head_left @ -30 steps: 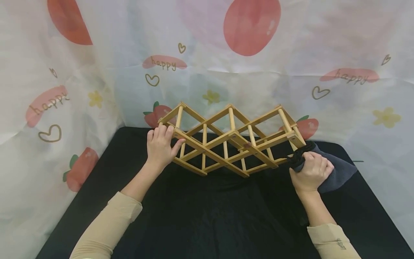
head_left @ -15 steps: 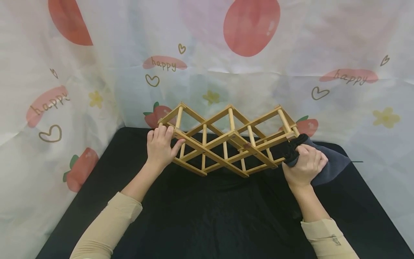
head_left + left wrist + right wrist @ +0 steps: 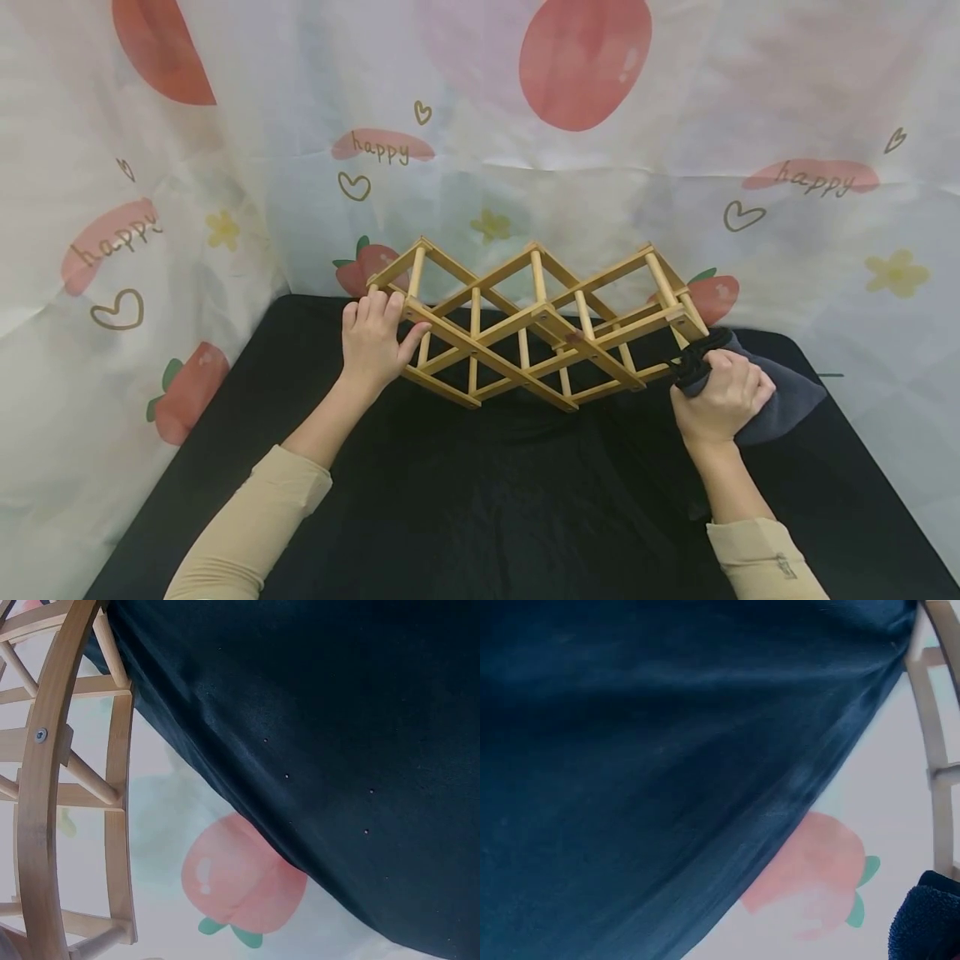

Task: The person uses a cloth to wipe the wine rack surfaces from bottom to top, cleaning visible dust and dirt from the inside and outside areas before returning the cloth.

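Observation:
A light wooden lattice rack (image 3: 543, 315), made of crossed slats joined by round dowels, stands across the far part of the black-covered table in the head view. My left hand (image 3: 372, 337) grips its left end, fingers over the top and thumb along the front slat. At the opposite end, my right hand (image 3: 722, 398) holds a dark grey cloth (image 3: 787, 400), its bunched black part right at the lower right corner of the rack. The left wrist view shows the rack's slats (image 3: 39, 802) close up. A bit of the cloth (image 3: 924, 922) shows in the right wrist view.
The black tablecloth (image 3: 510, 500) covers the table and has some wrinkles. Behind and to the left hangs a pale curtain (image 3: 630, 192) printed with fruit, hearts and "happy", close to the rack's back.
My right hand with the cloth shifts left along the rack's end, then back right and slightly down. My left hand and the rack stay in place.

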Tool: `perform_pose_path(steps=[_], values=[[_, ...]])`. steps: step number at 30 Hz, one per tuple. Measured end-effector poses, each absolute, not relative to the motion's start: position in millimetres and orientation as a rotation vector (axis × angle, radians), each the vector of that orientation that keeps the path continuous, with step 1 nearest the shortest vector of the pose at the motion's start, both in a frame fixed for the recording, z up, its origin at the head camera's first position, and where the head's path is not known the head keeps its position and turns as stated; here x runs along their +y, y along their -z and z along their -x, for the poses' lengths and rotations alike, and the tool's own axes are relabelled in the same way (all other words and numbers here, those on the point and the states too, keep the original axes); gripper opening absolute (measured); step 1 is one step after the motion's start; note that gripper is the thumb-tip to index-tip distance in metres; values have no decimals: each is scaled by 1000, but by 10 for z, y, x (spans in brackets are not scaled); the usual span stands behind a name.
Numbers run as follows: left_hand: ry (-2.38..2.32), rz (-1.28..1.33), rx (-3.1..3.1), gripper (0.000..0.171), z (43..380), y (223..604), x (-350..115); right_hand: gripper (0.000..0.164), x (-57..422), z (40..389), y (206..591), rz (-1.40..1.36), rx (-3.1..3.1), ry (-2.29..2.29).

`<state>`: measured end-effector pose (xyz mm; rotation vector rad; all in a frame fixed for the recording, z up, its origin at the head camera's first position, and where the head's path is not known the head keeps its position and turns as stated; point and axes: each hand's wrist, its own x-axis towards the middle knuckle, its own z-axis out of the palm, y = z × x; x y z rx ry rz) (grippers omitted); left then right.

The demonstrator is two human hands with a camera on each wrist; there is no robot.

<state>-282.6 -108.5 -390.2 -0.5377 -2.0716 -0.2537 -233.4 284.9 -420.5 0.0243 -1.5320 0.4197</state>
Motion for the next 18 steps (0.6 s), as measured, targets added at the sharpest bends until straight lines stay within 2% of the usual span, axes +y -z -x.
perform_pose_path(steps=[5, 13, 18], values=[[264, 538, -2050, 55, 2837, 3906, -1080, 15, 2847, 2330, 4195, -24, -1538, -428], [253, 539, -2051, 56, 2834, 3899, -1077, 22, 2576, 2342, 3939, -66, -1465, -462], [239, 533, -2064, 56, 2824, 3904, -1083, 20, 2545, 2357, 3928, -64, -1459, -455]])
